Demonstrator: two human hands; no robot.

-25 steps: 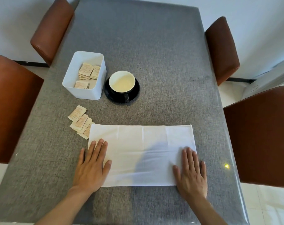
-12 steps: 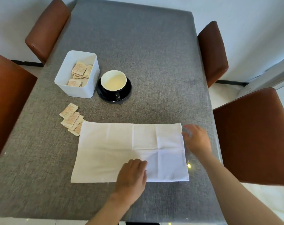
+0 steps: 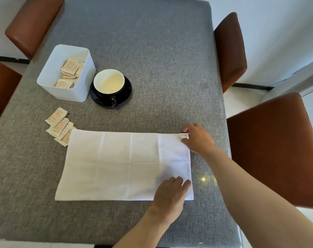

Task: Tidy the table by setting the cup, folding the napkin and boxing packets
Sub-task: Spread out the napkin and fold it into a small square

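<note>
We note the napkin [image 3: 123, 163] lying long-axis left-right, our right hand [image 3: 198, 138] pinching its upper-right corner, left hand [image 3: 170, 196] curled on its lower-right corner.

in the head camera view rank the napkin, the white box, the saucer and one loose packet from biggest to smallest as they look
1. napkin
2. white box
3. saucer, though it lies farther from the camera than the napkin
4. loose packet

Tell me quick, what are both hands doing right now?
Left hand: on the napkin near its right corner; grip cannot be told.
Right hand: closed, pinching the napkin's far right corner.
</note>
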